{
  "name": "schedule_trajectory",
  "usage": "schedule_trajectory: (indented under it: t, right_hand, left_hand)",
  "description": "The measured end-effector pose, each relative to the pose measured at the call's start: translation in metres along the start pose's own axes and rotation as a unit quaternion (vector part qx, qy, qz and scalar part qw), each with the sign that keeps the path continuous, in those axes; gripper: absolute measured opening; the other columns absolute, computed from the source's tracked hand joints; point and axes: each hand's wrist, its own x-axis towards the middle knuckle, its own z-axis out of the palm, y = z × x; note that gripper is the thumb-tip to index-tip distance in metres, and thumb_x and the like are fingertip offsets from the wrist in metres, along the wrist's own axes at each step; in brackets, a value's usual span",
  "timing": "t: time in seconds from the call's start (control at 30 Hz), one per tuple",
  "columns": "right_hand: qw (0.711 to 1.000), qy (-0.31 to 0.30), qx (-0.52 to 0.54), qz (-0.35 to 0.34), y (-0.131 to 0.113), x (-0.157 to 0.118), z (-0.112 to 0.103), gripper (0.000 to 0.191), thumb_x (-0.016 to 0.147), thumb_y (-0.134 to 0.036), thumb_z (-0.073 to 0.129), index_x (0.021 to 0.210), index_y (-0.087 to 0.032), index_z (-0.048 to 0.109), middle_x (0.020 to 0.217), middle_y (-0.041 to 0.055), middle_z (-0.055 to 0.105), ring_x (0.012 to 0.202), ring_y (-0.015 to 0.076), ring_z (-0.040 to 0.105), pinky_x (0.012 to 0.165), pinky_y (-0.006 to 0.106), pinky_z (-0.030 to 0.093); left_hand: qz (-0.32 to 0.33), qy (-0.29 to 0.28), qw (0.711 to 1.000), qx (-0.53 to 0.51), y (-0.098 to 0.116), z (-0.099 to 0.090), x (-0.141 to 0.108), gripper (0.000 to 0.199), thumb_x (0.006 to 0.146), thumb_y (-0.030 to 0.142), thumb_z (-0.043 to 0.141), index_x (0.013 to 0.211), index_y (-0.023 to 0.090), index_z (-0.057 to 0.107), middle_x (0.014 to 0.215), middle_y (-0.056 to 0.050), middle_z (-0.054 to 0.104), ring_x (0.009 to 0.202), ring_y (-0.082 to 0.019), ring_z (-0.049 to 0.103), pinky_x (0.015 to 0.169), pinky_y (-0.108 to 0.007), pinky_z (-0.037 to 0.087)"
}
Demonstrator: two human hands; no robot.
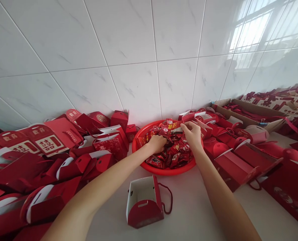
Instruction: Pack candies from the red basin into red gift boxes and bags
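Over the red basket (154, 170), the right hand (193, 134) pinches a red packet (173, 126) above the basket's right half, while the left hand (157, 144) has its fingers curled down among the wrapped sweets (175, 158) in the basket's left half, and whether it grips any I cannot tell. An open box (145, 211) stands just in front of the basket, and more red boxes (114, 144) crowd both its sides.

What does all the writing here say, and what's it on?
No text is sharp enough to quote.
Red boxes, left: blocky red characters on pale panels, blurred.
Wrapped packet in the basket: black characters, unclear.
White-fronted boxes, far right: markings too small.
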Motion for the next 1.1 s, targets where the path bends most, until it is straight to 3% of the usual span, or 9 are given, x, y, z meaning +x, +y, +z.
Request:
schedule_trajectory:
  t: [0.27, 0.43, 0.6, 0.8, 0.9, 1.0, 1.03, 1.1]
  right_hand:
    - [1.0, 0.01, 0.005, -0.007, 0.0, 0.001, 0.001, 0.028, 0.072, -0.047, 0.06, 0.066, -0.019, 0.062, 0.064, 0.0032, 0.065, 0.062, 0.0183, 0.054, 0.062, 0.031, 0.041]
    - [1.0, 0.0, 0.002, -0.001, 0.001, 0.001, 0.0, 0.028, 0.074, -0.047, 0.059, 0.069, -0.019, 0.062, 0.065, 0.0035, 0.065, 0.062, 0.0187, 0.055, 0.061, 0.031, 0.041]
    - [1.0, -0.017, -0.02, 0.003, 0.004, 0.001, 0.002, 0.022, 0.076, -0.041, 0.061, 0.069, -0.021, 0.064, 0.066, 0.0035, 0.067, 0.066, 0.0211, 0.06, 0.063, 0.032, 0.044]
    - [0.998, -0.023, -0.057, -0.013, -0.006, -0.003, 0.007, 0.01, 0.077, -0.034, 0.068, 0.079, -0.024, 0.069, 0.086, 0.0053, 0.075, 0.087, 0.0249, 0.067, 0.077, 0.035, 0.049]
    - [0.994, -0.108, -0.016, -0.028, -0.018, -0.009, 0.013, 0.018, 0.082, -0.041, 0.066, 0.079, -0.023, 0.069, 0.078, 0.0029, 0.073, 0.075, 0.0213, 0.068, 0.069, 0.032, 0.052]
    - [0.95, -0.291, 0.115, 0.02, -0.023, -0.014, 0.017, 0.027, 0.079, -0.048, 0.071, 0.084, -0.022, 0.069, 0.072, 0.0013, 0.071, 0.066, 0.0196, 0.068, 0.061, 0.03, 0.052]
    - [0.935, -0.322, 0.146, 0.035, -0.023, -0.014, 0.018, 0.028, 0.076, -0.048, 0.073, 0.085, -0.021, 0.069, 0.071, 0.0005, 0.071, 0.063, 0.0189, 0.067, 0.059, 0.03, 0.051]
    - [0.934, -0.309, 0.173, 0.044, -0.02, -0.012, 0.018, 0.026, 0.072, -0.043, 0.077, 0.085, -0.021, 0.069, 0.067, -0.0016, 0.069, 0.059, 0.0167, 0.064, 0.057, 0.028, 0.05]
  left_hand:
    - [0.015, 0.034, 0.996, -0.078, -0.021, -0.023, -0.024, 0.024, 0.08, 0.017, 0.057, 0.085, 0.022, 0.08, 0.081, -0.007, 0.079, 0.082, -0.026, 0.074, 0.078, -0.033, 0.053]
    - [0.018, 0.084, 0.985, -0.148, -0.035, -0.032, -0.045, 0.034, 0.081, 0.02, 0.054, 0.102, 0.024, 0.081, 0.104, -0.003, 0.081, 0.094, -0.024, 0.074, 0.088, -0.032, 0.053]
    - [-0.002, 0.158, 0.931, -0.328, -0.046, -0.028, -0.068, 0.026, 0.076, 0.032, 0.061, 0.089, 0.024, 0.082, 0.095, -0.003, 0.081, 0.089, -0.024, 0.074, 0.084, -0.032, 0.056]
    - [0.008, 0.236, 0.889, -0.391, -0.045, -0.025, -0.073, 0.024, 0.076, 0.035, 0.063, 0.085, 0.024, 0.081, 0.11, -0.007, 0.078, 0.109, -0.027, 0.069, 0.105, -0.041, 0.051]
    - [0.0, 0.272, 0.868, -0.414, -0.036, -0.028, -0.063, 0.025, 0.077, 0.038, 0.065, 0.089, 0.024, 0.082, 0.12, -0.008, 0.074, 0.119, -0.029, 0.065, 0.109, -0.044, 0.05]
    - [-0.001, 0.298, 0.854, -0.427, -0.027, -0.029, -0.053, 0.027, 0.078, 0.044, 0.065, 0.088, 0.024, 0.081, 0.125, -0.008, 0.07, 0.123, -0.03, 0.062, 0.104, -0.042, 0.053]
    - [-0.006, 0.307, 0.85, -0.427, -0.024, -0.029, -0.05, 0.03, 0.077, 0.046, 0.066, 0.09, 0.024, 0.08, 0.126, -0.009, 0.068, 0.122, -0.03, 0.062, 0.102, -0.041, 0.054]
    - [-0.031, 0.315, 0.846, -0.428, -0.023, -0.026, -0.048, 0.041, 0.075, 0.05, 0.068, 0.105, 0.023, 0.077, 0.127, -0.009, 0.067, 0.115, -0.029, 0.065, 0.098, -0.042, 0.056]
